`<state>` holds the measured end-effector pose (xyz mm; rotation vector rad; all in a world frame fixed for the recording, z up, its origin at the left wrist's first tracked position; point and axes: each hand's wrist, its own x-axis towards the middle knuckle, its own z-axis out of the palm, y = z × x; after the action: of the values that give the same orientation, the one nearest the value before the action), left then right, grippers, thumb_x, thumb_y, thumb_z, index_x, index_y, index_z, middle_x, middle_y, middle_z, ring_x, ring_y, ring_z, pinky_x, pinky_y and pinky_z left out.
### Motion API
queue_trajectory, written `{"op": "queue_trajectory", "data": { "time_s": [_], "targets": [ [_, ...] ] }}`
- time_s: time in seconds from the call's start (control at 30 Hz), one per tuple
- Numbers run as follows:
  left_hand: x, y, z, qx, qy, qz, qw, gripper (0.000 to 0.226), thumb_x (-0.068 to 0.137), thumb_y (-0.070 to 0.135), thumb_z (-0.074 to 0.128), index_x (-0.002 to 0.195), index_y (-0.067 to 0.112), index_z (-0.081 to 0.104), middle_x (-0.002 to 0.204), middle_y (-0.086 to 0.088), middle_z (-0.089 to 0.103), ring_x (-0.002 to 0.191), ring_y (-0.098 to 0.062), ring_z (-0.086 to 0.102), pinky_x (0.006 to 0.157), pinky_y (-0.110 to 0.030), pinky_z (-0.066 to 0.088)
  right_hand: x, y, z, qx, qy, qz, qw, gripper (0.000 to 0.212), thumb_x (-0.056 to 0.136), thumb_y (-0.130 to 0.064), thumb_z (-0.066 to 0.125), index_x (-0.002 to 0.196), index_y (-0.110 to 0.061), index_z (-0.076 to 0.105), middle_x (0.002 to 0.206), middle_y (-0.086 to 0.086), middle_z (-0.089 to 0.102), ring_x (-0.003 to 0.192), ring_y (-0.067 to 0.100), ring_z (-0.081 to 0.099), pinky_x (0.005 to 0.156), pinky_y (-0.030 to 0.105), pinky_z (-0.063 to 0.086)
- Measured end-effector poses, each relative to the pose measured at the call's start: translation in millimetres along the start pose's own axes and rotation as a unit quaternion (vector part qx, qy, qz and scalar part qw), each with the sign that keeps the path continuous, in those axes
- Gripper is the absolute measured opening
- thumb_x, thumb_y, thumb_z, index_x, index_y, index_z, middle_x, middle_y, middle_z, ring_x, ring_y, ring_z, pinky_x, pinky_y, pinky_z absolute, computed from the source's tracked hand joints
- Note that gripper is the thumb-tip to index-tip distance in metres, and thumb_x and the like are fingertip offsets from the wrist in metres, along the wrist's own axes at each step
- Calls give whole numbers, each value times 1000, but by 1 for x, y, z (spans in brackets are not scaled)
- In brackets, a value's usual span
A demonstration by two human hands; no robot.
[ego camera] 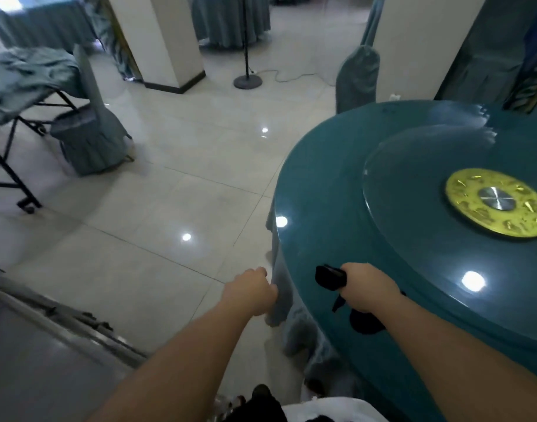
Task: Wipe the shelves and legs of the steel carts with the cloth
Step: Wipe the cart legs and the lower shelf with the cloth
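My right hand (pixel 367 289) grips a dark cloth (pixel 330 277) over the near edge of a round teal table (pixel 337 190); more of the cloth hangs below my wrist. My left hand (pixel 252 289) is beside the table's hanging skirt (pixel 280 300), with its fingers curled at the fabric; whether they pinch it is unclear. A steel edge (pixel 57 318), blurred, runs across the lower left and may belong to a cart. No cart shelf or leg shows plainly.
A glass turntable with a gold centre disc (pixel 498 205) sits on the table. A covered chair (pixel 90 129) and a folding table frame (pixel 14 166) stand at the left. Pillars (pixel 157 41), a stand base (pixel 248 81) with cable, and open tiled floor lie ahead.
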<state>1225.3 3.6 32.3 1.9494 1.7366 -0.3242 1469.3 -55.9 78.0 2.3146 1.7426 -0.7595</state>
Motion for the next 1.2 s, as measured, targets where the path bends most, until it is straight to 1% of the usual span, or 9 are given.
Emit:
{"op": "queue_trajectory", "data": {
  "time_s": [0.07, 0.2, 0.43, 0.63, 0.77, 0.87, 0.93, 1.03, 1.2],
  "targets": [
    [20, 2, -16, -14, 18, -15, 1000, 53, 103, 53, 49, 147, 24, 49, 138, -4, 62, 106, -24, 62, 82, -37, 50, 29, -2, -20, -5, -2, -11, 1000, 6, 93, -23, 58, 97, -19, 59, 90, 1, 64, 79, 20, 64, 71, 39, 59],
    [46, 0, -45, -34, 19, -36, 999, 56, 105, 49, 46, 154, 23, 43, 148, -6, 57, 123, -29, 61, 94, -41, 51, 76, -17, -47, -12, -9, -25, 1000, 9, 92, -22, 60, 101, -20, 61, 91, 0, 66, 80, 21, 64, 74, 42, 61],
    [109, -35, -89, -27, 3, -72, 997, 57, 103, 48, 43, 153, 21, 45, 146, -8, 57, 125, -31, 59, 100, -44, 50, 146, -81, -62, -29, -39, -65, 997, 8, 91, -21, 59, 100, -21, 60, 92, 0, 65, 82, 21, 64, 77, 42, 60],
    [186, -97, -127, -81, -4, -81, 993, 57, 103, 47, 43, 154, 21, 43, 147, -8, 56, 126, -32, 58, 98, -43, 49, 237, -188, -69, -84, -55, -112, 989, 8, 93, -20, 55, 100, -22, 57, 95, 0, 64, 83, 23, 64, 76, 41, 59],
    [222, -168, -166, -81, -14, -107, 991, 58, 104, 48, 42, 155, 22, 43, 148, -7, 54, 128, -31, 56, 97, -42, 46, 294, -285, -71, -99, -67, -149, 982, 12, 94, -23, 55, 104, -25, 60, 92, -2, 65, 82, 21, 64, 66, 34, 54],
    [239, -228, -195, -90, -5, -146, 985, 57, 104, 48, 42, 154, 22, 44, 148, -7, 55, 129, -32, 56, 100, -44, 47, 327, -358, -68, -107, -74, -183, 974, 7, 95, -25, 54, 101, -24, 59, 88, -3, 65, 79, 19, 64, 68, 35, 56],
    [242, -265, -207, -108, 2, -181, 978, 57, 104, 47, 42, 155, 22, 43, 148, -7, 55, 129, -32, 56, 100, -44, 48, 343, -403, -63, -134, -85, -216, 963, 7, 96, -23, 53, 100, -23, 59, 86, -1, 64, 76, 20, 64, 69, 36, 56],
    [234, -313, -215, -156, 11, -243, 957, 56, 103, 45, 42, 154, 23, 44, 148, -7, 55, 128, -32, 57, 98, -42, 46, 359, -469, -54, -179, -110, -283, 936, 10, 96, -22, 54, 102, -21, 61, 84, -1, 64, 75, 20, 64, 62, 32, 50],
    [212, -374, -214, -249, 41, -360, 898, 52, 101, 42, 46, 147, 20, 51, 143, -9, 58, 125, -33, 59, 102, -43, 51, 377, -577, -34, -263, -152, -399, 865, 14, 96, -20, 55, 107, -20, 63, 87, 0, 66, 78, 21, 65, 61, 30, 47]
  ]
}}
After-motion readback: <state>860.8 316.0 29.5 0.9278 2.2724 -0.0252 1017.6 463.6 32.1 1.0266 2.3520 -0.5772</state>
